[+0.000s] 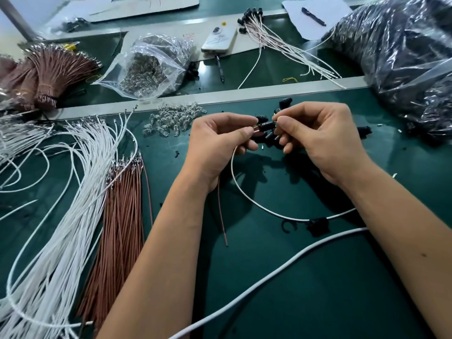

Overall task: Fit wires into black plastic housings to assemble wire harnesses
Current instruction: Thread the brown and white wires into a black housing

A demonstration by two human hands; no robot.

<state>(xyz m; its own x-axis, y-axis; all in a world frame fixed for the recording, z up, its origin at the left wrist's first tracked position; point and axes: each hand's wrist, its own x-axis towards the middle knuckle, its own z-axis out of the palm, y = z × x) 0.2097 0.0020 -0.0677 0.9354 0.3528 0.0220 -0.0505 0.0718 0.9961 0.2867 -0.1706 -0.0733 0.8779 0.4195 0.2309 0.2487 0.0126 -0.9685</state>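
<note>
- no brand, label or writing can be read; faint red marks on the cardboard sheet (137, 6) at the top of the frame are illegible.
- left hand (217, 140), centre of the frame: fingers curled, pinching a white wire (247, 192) and a brown wire (221, 211) just beside the black housing (265, 125).
- right hand (320, 138), centre right: thumb and forefinger pinched on the other end of the black housing, which is held above the green mat (269, 277) between the two hands.
- the white wire loops down and right across the mat; the brown wire hangs from under the left hand toward the bottom centre.
- loose black housings (364, 130) lie on the mat behind the hands, partly hidden by the fingers.
- left of the frame: a spread of white wires (61, 216) beside a bundle of brown wires (122, 211).
- above the left hand: a heap of small clear parts (171, 121); farther up, a clear bag (146, 67) of similar parts.
- upper centre: a phone (220, 39); upper right: a pen (313, 16) on white paper (337, 11), and a large plastic bag (403, 59) of dark parts.
- top centre right: finished harnesses (281, 42) fanned out.
</note>
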